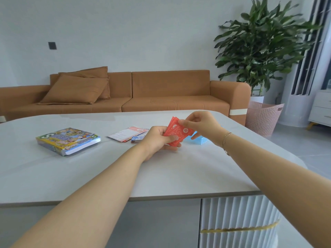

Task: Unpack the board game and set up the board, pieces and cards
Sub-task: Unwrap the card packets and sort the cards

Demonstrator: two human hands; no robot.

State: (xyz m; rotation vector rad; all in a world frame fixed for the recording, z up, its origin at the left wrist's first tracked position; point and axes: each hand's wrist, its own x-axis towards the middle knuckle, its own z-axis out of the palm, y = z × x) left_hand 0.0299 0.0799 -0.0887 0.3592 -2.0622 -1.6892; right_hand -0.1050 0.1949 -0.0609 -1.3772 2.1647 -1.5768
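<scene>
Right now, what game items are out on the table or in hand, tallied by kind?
Game box: 1
Paper sheet pile: 1
Small blue-topped card stack: 1
Red card bundle, held by left hand and right hand: 1
Light blue item, partly hidden: 1
Total: 5

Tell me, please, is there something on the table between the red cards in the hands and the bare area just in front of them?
Nothing visible. The left hand and right hand hold the red cards above bare table. The game box and the paper sheets lie off to the left.
</scene>
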